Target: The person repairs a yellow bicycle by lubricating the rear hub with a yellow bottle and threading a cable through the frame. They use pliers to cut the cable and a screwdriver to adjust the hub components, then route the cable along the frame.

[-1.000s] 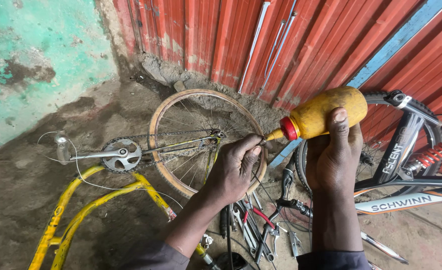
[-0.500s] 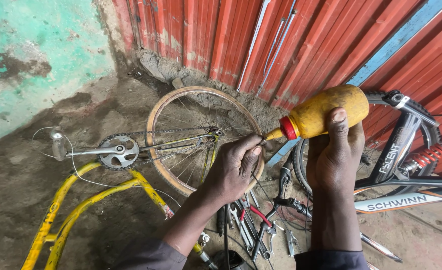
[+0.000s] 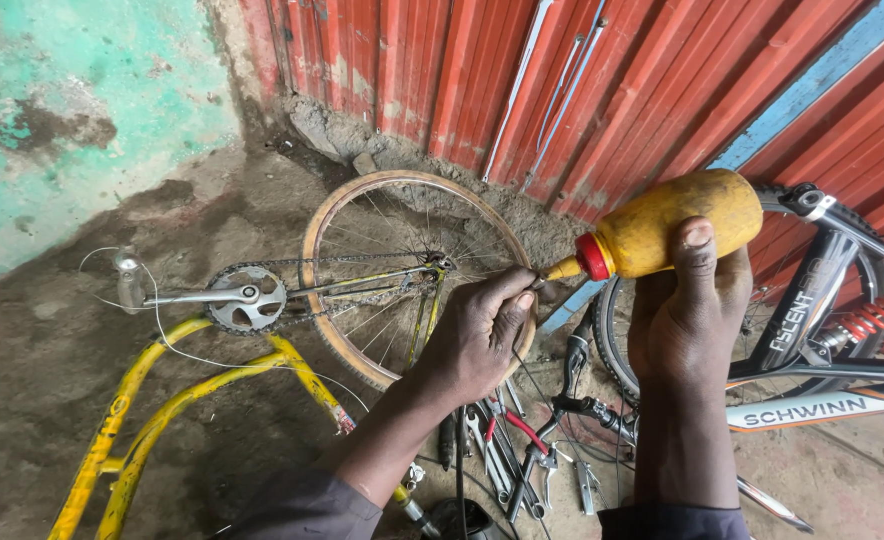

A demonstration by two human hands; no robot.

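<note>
2 hands mid-frame. Right hand [image 3: 690, 320] wraps yellow oil bottle [image 3: 674, 222], tilted, red nozzle [image 3: 572, 265] at left hand [image 3: 477, 335] fingertips, pinched shut on thin cable end [image 3: 534, 280]. Oiling looks underway; no drip visible. Yellow bike frame [image 3: 152, 420], bare wheel [image 3: 412, 275] on floor at lower left.

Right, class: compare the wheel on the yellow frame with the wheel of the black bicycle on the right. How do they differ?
The yellow frame's wheel has a bare tan rim with no tyre; the black bicycle's wheel wears a knobby black tyre. The bare wheel shows almost whole, with a chain and chainring beside it; the tyred wheel is mostly hidden behind the right hand. Both have thin wire spokes.
</note>
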